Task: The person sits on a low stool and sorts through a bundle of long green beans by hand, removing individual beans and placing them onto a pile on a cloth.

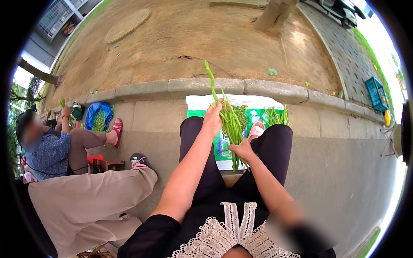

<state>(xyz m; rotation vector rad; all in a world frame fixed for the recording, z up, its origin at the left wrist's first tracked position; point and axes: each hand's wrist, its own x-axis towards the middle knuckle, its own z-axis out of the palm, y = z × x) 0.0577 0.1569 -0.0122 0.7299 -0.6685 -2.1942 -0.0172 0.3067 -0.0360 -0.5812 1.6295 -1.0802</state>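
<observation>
A bundle of long, thin green vegetable stalks (pixel 231 127) hangs between my knees, above a printed sheet. My right hand (pixel 243 150) is wrapped round its lower part, with the stalk ends sticking out below. At the bundle's upper left, my left hand (pixel 213 118) pinches one longer, thicker green stalk (pixel 211 77) that points up and away. Exactly how its fingers grip that stalk is partly hidden. Under the bundle, the white, green and blue sheet (pixel 198 102) carries a heap of small greens (pixel 241 115). More green stalks (pixel 277 116) lie at its right side.
A stone kerb (pixel 206 87) runs beyond the sheet, with bare soil and a tree trunk (pixel 273 17) behind. To the left, a person (pixel 49 148) sits by a blue bag of greens (pixel 99 116); another person's beige-trousered legs (pixel 90 198) are nearer. A teal crate (pixel 377 94) stands far right.
</observation>
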